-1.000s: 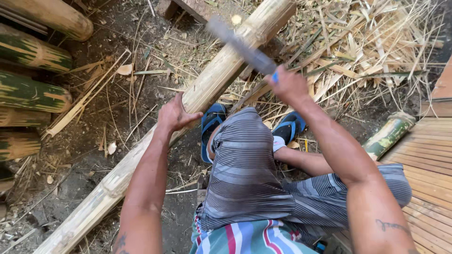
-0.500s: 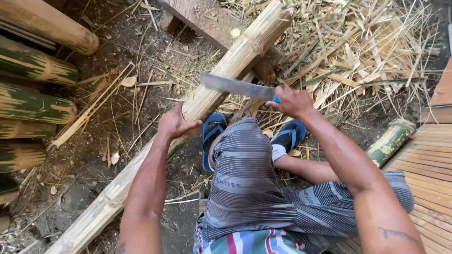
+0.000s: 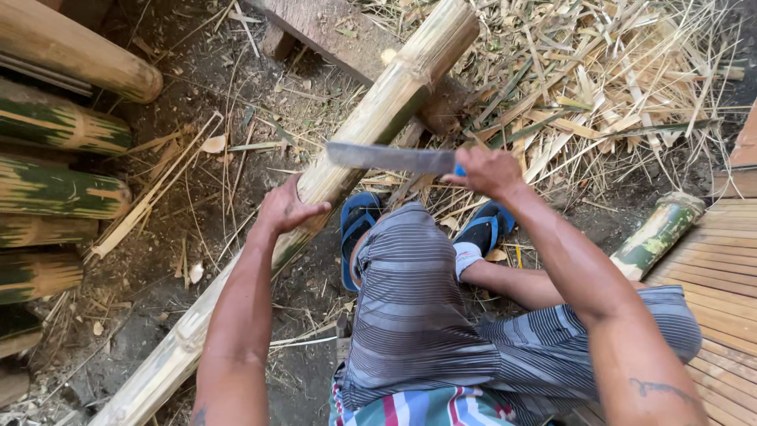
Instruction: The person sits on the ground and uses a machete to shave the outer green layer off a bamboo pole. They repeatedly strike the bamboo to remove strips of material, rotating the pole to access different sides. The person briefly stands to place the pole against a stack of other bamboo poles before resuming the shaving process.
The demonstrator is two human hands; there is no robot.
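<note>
Left hand lies flat on the bamboo pole; right hand grasps a machete crossing just above it.

We see two bare arms, no sleeves reaching the left hand or the right hand. A dark tattoo mark runs along the right forearm. The legs wear grey finely striped cloth shorts, with a multicoloured striped cloth waistband below. On the feet are blue rubber flip-flop sandals, possibly black-strapped.
</note>
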